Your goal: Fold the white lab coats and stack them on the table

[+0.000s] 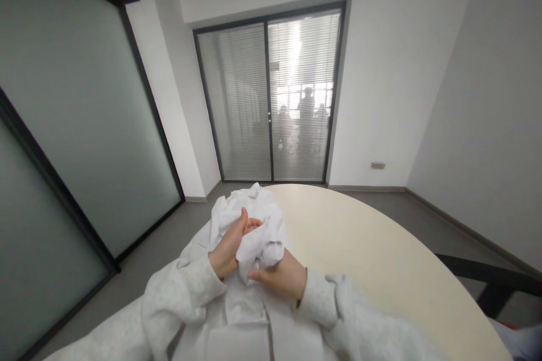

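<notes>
At the near left edge of the round, cream-coloured desk point(381, 248), a crumpled white fabric garment point(254, 220) is bunched up between the person's two hands, with the rest of it spilling down toward the body over the desk's rim. The left hand point(231, 245) lies against the left side of the bundle with its fingers stretched up along the cloth, so its grip looks more like a flat press than a closed hold; the right hand point(279, 276) is tucked beneath the bundle, fingers curled into the folds, its grip clenched on a gather of the fabric. Both wrists come out of pale, textured sleeves. The main risk, as I judge it, is that the loose mass slips: the cloth is soft and wadded, held at only two spots, and much of it already hangs past the desk's edge, so its own weight could drag it off toward the grey floor point(169, 236) if either hand eases. The tangle also hides which layer each hand has, so pulling apart could twist the folds tighter instead of opening them. Behind the blinds of the glass door point(271, 101), dim figures stand well apart from all this.
</notes>
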A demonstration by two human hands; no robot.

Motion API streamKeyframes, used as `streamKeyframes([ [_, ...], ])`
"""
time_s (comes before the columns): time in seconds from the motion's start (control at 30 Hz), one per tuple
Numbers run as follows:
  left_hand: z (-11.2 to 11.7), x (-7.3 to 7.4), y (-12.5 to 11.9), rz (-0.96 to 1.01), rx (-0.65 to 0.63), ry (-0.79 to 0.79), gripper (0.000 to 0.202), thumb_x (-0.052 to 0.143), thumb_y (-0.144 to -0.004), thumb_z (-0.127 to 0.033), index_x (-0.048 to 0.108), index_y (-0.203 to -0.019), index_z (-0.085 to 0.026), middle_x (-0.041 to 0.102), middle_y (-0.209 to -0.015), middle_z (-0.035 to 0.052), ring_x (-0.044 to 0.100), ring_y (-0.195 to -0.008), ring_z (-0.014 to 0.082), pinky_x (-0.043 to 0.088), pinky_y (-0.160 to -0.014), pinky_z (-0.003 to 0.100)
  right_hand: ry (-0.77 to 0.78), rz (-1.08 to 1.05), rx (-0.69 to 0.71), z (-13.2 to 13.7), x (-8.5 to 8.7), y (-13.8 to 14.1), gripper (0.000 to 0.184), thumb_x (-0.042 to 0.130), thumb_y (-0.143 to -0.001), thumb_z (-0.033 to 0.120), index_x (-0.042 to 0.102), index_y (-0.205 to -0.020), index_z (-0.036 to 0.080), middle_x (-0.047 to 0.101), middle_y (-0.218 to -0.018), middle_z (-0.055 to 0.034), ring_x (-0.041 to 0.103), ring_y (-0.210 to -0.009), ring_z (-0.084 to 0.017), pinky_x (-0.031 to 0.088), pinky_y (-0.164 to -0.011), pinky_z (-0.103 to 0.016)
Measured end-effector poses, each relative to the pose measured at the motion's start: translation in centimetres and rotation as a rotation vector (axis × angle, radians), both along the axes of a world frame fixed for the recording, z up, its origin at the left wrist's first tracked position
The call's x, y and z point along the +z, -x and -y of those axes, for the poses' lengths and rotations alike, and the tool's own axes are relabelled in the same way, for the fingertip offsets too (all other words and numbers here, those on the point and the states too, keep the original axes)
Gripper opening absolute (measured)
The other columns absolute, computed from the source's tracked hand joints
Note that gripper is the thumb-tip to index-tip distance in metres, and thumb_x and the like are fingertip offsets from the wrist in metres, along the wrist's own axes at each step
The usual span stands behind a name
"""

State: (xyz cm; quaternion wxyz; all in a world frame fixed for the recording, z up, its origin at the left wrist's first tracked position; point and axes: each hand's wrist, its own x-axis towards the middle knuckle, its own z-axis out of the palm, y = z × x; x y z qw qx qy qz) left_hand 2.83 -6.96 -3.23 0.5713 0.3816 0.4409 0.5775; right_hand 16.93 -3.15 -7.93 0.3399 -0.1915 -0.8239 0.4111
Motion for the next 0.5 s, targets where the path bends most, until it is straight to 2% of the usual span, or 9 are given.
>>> streamKeyframes([
  [0.07, 0.9, -0.2, -0.1, -0.005, -0.003, -0.051, 0.037, 0.056, -0.076, -0.051, 0.055, -0.082, -0.014, 0.059, -0.071, 0.0028, 0.056, -0.061, 0.0135, 0.044, -0.057, 0.024, -0.136, 0.006, 0.014, 0.4, -0.3, 0.8, 0.041, 0.056, -0.077, 0.038, 0.056, -0.116, 0.024, 0.058, -0.116, -0.0056, 0.050, -0.110, -0.023, 0.036, -0.099, -0.040],
  [0.13, 2.2, 0.1, 0.6, -0.009, -0.025, -0.100, 0.026, 0.065, -0.073, -0.036, 0.055, -0.085, -0.015, 0.060, -0.075, 0.0020, 0.057, -0.064, 0.0130, 0.045, -0.060, 0.023, -0.146, -0.007, 0.057, -0.7, -0.6, 0.6, 0.035, 0.049, -0.082, 0.036, 0.059, -0.112, 0.021, 0.060, -0.114, -0.0068, 0.053, -0.107, -0.023, 0.038, -0.097, -0.039],
  [0.2, 3.9, 0.6, 2.0, 0.010, -0.046, -0.102, 0.028, 0.068, -0.069, -0.027, 0.055, -0.091, -0.016, 0.061, -0.079, 0.0029, 0.059, -0.069, 0.0143, 0.046, -0.064, 0.024, -0.019, -0.086, 0.018, -2.7, -0.3, -0.3, 0.036, 0.050, -0.081, 0.039, 0.059, -0.109, 0.018, 0.059, -0.115, -0.0098, 0.052, -0.108, -0.025, 0.038, -0.097, -0.040],
  [0.27, 5.9, 0.8, 3.6, 0.008, -0.069, -0.086, 0.034, 0.070, -0.066, -0.025, 0.056, -0.096, -0.017, 0.062, -0.081, 0.0038, 0.060, -0.071, 0.0152, 0.046, -0.065, 0.024, 0.222, -0.266, -0.110, -5.4, 1.1, -1.4, 0.041, 0.053, -0.079, 0.044, 0.056, -0.110, 0.017, 0.057, -0.118, -0.0112, 0.051, -0.110, -0.025, 0.038, -0.096, -0.042],
  [0.3, 6.9, 0.7, 4.4, -0.009, -0.126, -0.067, 0.035, 0.071, -0.064, -0.027, 0.057, -0.095, -0.017, 0.062, -0.079, 0.0032, 0.060, -0.068, 0.0148, 0.046, -0.063, 0.023, 0.345, -0.368, -0.132, -6.7, 2.2, -1.8, 0.042, 0.053, -0.079, 0.046, 0.054, -0.110, 0.018, 0.057, -0.118, -0.0106, 0.052, -0.108, -0.025, 0.040, -0.094, -0.042],
  [0.37, 8.8, 0.2, 5.7, -0.118, -0.393, -0.035, 0.035, 0.075, -0.057, -0.032, 0.061, -0.085, -0.019, 0.061, -0.067, 0.0004, 0.057, -0.057, 0.0134, 0.044, -0.051, 0.021, 0.505, -0.568, -0.046, -9.4, 5.1, -2.2, 0.043, 0.049, -0.081, 0.047, 0.050, -0.114, 0.021, 0.058, -0.115, -0.0079, 0.055, -0.103, -0.023, 0.044, -0.088, -0.042],
  [0.43, 10.2, -0.1, 6.8, -0.297, -0.688, -0.026, 0.034, 0.078, -0.048, -0.037, 0.063, -0.075, -0.024, 0.060, -0.060, -0.0004, 0.056, -0.050, 0.0155, 0.041, -0.041, 0.022, 0.585, -0.660, 0.039, -11.9, 8.0, -1.8, 0.045, 0.042, -0.085, 0.048, 0.049, -0.116, 0.017, 0.060, -0.110, -0.0088, 0.055, -0.101, -0.022, 0.044, -0.086, -0.040],
  [0.47, 10.6, 0.0, 7.2, -0.373, -0.787, -0.028, 0.033, 0.078, -0.046, -0.039, 0.063, -0.072, -0.026, 0.060, -0.059, 0.0002, 0.057, -0.051, 0.0179, 0.041, -0.039, 0.024, 0.614, -0.672, 0.058, -13.1, 9.2, -1.4, 0.046, 0.037, -0.087, 0.049, 0.049, -0.116, 0.015, 0.059, -0.109, -0.0097, 0.055, -0.101, -0.021, 0.044, -0.085, -0.039],
  [0.5, 10.8, 0.2, 7.7, -0.435, -0.819, -0.037, 0.031, 0.077, -0.047, -0.042, 0.064, -0.072, -0.029, 0.061, -0.061, 0.0011, 0.059, -0.054, 0.0204, 0.041, -0.038, 0.025, 0.639, -0.667, 0.058, -14.0, 10.0, -0.9, 0.047, 0.034, -0.089, 0.048, 0.050, -0.116, 0.013, 0.058, -0.109, -0.0103, 0.055, -0.100, -0.020, 0.045, -0.084, -0.039],
])
